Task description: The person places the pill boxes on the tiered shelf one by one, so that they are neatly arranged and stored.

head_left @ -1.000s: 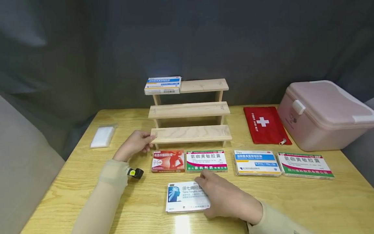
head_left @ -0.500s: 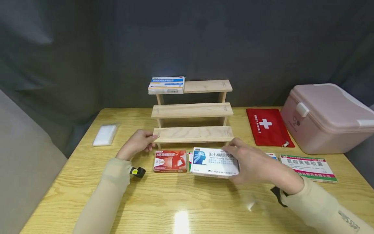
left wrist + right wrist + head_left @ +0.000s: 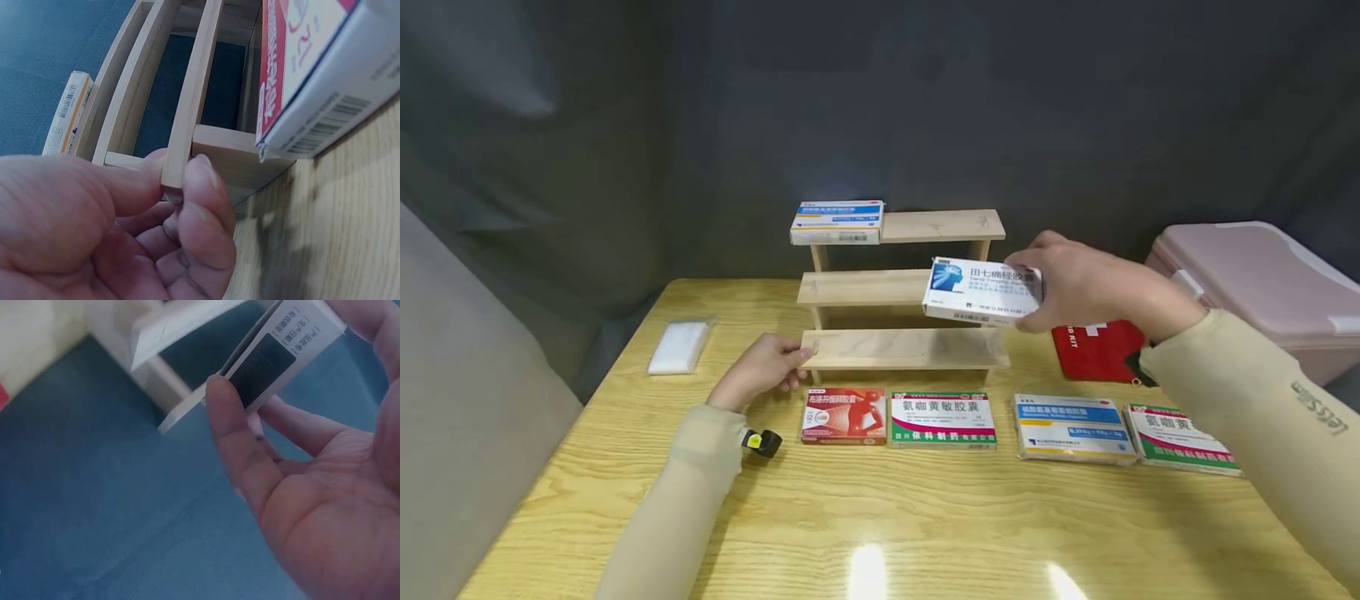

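Note:
My right hand [image 3: 1078,279] grips the right end of a white medicine box [image 3: 981,292] with a blue head picture. The box is raised, tilted a little, and overlaps the right part of the middle step in the head view. In the right wrist view, thumb and fingers hold the end of the box [image 3: 275,356] by its edges. My left hand [image 3: 767,364] pinches the left end of the lowest step of a wooden three-step rack [image 3: 902,348]; the left wrist view shows thumb and fingers around the board end [image 3: 184,150]. A blue-and-white medicine box [image 3: 838,223] lies on the top step's left.
Before the rack lie a red medicine box [image 3: 844,416], a green-and-white box [image 3: 943,419], a blue-and-white box [image 3: 1073,427] and another green-and-white box [image 3: 1183,437]. A red first aid pouch [image 3: 1097,354] and pink case [image 3: 1262,275] stand right; a white packet [image 3: 678,347] lies left.
My right hand has lifted the white medicine box from the front of the table and carried it up and rightward to the rack. The left hand keeps its pinch on the lowest step.

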`<action>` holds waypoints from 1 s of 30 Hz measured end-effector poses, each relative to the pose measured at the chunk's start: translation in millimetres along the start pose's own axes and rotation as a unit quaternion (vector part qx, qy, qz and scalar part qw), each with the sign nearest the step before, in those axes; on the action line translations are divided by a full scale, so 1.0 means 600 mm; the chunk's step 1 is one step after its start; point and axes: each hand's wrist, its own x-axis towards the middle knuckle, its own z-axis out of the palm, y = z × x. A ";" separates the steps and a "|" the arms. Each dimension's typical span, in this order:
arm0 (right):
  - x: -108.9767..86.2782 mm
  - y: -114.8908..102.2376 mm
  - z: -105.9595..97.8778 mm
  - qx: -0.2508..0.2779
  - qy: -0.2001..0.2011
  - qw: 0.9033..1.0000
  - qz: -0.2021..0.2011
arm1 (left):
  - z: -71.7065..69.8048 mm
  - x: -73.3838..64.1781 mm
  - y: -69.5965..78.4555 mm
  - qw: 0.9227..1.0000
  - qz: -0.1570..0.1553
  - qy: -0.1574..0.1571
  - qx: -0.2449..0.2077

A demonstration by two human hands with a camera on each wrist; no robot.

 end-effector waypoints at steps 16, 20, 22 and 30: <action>0.125 0.031 -0.077 -0.028 -0.068 0.997 0.010 | 0.002 0.003 0.000 1.000 0.009 0.007 0.009; 0.148 0.033 -0.086 -0.034 -0.077 0.996 0.005 | 0.001 0.004 0.000 1.000 0.012 0.010 0.009; 0.161 0.033 -0.087 -0.032 -0.084 0.996 0.007 | 0.001 0.004 -0.001 1.000 0.011 0.010 0.006; 0.204 0.029 -0.088 -0.009 -0.105 0.994 0.031 | 0.005 0.000 0.000 1.000 0.000 0.009 -0.003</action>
